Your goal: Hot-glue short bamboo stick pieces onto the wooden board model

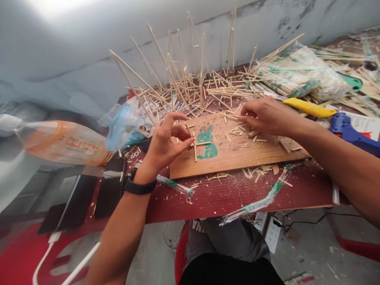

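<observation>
My left hand (170,140) pinches a small assembly of joined wooden sticks (195,147) between thumb and finger, above the left part of a wooden board (219,160). A green printed figure (208,144) shows on the board beside the sticks. Over the board's back right, my right hand (257,113) has its fingers bent close together at some thin sticks; whether one is gripped is too small to make out. Short cut sticks (237,128) lie scattered on the board below that hand.
Upright and loose sticks (185,87) crowd the back. A yellow cutter (310,107) and blue glue gun (353,132) lie right. At left are a bottle (62,140), phones (109,190) and a blue mask (123,124). Plastic wrappers (264,202) lie near the front edge.
</observation>
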Tool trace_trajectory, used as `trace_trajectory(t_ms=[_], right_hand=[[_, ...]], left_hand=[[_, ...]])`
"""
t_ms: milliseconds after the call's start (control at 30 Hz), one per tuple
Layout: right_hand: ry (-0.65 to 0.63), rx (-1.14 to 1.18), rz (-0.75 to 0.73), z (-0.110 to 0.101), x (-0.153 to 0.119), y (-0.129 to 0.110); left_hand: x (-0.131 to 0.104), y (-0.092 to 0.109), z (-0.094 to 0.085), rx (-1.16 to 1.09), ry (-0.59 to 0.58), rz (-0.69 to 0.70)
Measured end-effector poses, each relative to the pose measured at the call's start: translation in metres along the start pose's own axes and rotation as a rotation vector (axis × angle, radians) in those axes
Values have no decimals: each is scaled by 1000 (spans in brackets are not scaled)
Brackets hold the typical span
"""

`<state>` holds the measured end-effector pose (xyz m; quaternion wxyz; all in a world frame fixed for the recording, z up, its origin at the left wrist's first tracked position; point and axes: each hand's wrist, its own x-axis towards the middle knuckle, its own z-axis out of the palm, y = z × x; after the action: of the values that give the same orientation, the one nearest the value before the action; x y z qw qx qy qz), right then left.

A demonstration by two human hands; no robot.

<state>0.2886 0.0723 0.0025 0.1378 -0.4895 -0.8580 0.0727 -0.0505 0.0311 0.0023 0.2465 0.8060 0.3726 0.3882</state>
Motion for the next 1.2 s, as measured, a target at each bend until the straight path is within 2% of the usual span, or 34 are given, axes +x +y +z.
trace_trajectory(t_ms=[100,233,333,533,733,933,1200], right_hand=[[70,-15,-79,0,-3,-9],[121,-32,-262,2,-8,-30],[78,-16,-363,7,-11,-40],[-39,47,-471,17,-12,-40],[-54,90,-532,19,-14,-44],[-15,69,-521,18,-12,-39],[-28,74,-516,18,-8,-35]], left_hand=[[0,1,0,-8,-4,-5],[-1,1,0,-16,-7,-9],[-1,-1,1,-22,-3,-11],[-1,-4,3,-25,-3,-5],[-1,-5,0,6,-15,8],[-2,-4,-1,30,-23,4],[-2,-8,1,28,-17,45]])
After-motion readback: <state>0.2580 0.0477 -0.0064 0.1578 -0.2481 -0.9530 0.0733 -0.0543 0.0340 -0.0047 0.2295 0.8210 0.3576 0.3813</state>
